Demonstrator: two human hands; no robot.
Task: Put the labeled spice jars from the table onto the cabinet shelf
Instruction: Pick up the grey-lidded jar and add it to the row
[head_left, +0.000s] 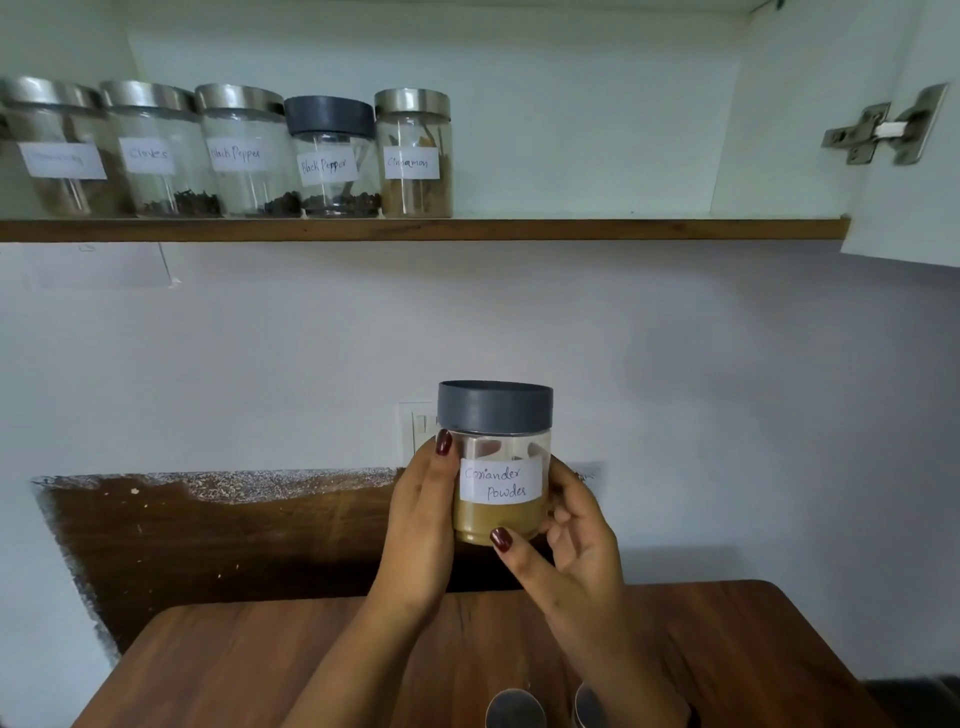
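Observation:
A clear jar labeled "Coriander Powder" (496, 467), with a grey lid and tan powder inside, is held upright above the wooden table (260, 670). My left hand (423, 525) grips its left side and my right hand (571, 540) wraps its right side and base. On the cabinet shelf (571, 228) stand several labeled jars in a row at the left: cloves (156, 150), two black pepper jars (241, 150) (332, 156), and cinnamon (414, 153). The leftmost jar's (52, 148) label is blurred.
The shelf is bare to the right of the cinnamon jar. An open cabinet door with a metal hinge (883, 130) hangs at the right. Two grey jar lids (514, 706) (589, 704) show at the table's near edge. A wall switch plate (418, 431) sits behind the held jar.

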